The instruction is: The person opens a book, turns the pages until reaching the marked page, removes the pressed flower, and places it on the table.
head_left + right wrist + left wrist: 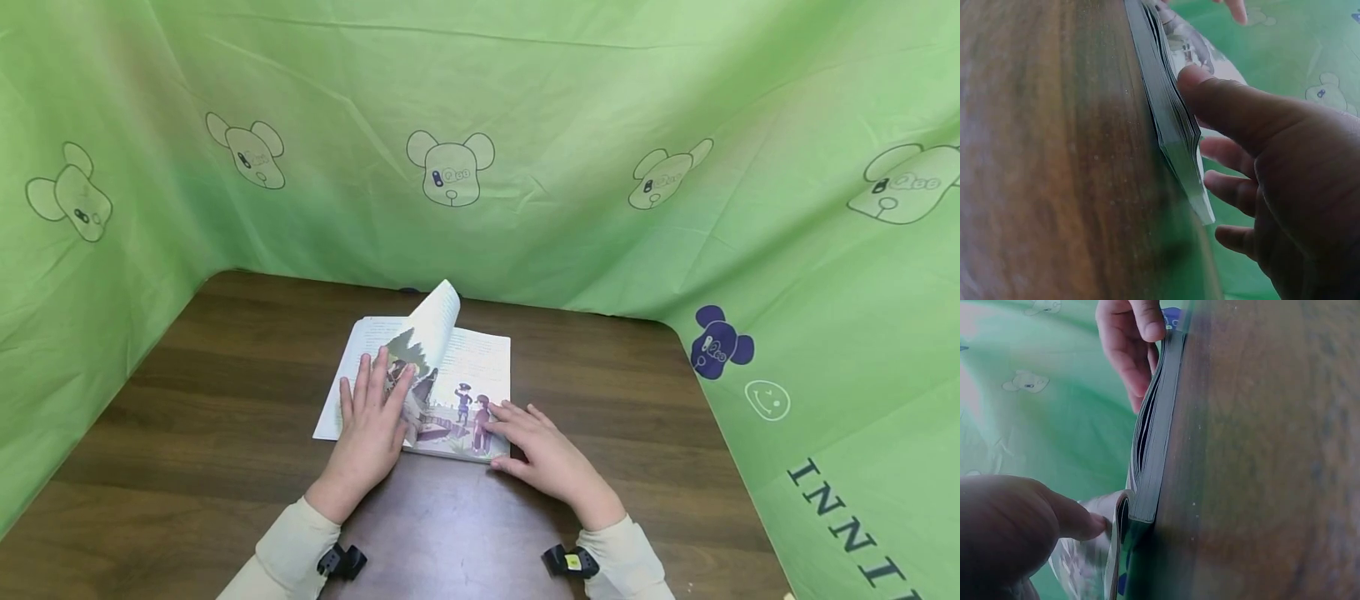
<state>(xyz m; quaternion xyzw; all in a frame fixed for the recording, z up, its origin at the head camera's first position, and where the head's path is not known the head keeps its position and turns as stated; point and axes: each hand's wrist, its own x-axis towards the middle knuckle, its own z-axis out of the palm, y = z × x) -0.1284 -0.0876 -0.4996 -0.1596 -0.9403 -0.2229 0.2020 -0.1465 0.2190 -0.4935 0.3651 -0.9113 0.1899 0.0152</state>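
Left hand (367,437), fingers straight, presses a curling page (437,321), I see; right hand (553,457), fingers relaxed, gripping nothing, touches the book's (480,358) lower right corner.

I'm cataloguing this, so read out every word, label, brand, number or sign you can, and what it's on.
"INNI": green cloth, cut off at the head view's edge.
Bear heads: lettering too small to read.
Open book: print too small to read.
Yellow label on black wrist device: too small to read.
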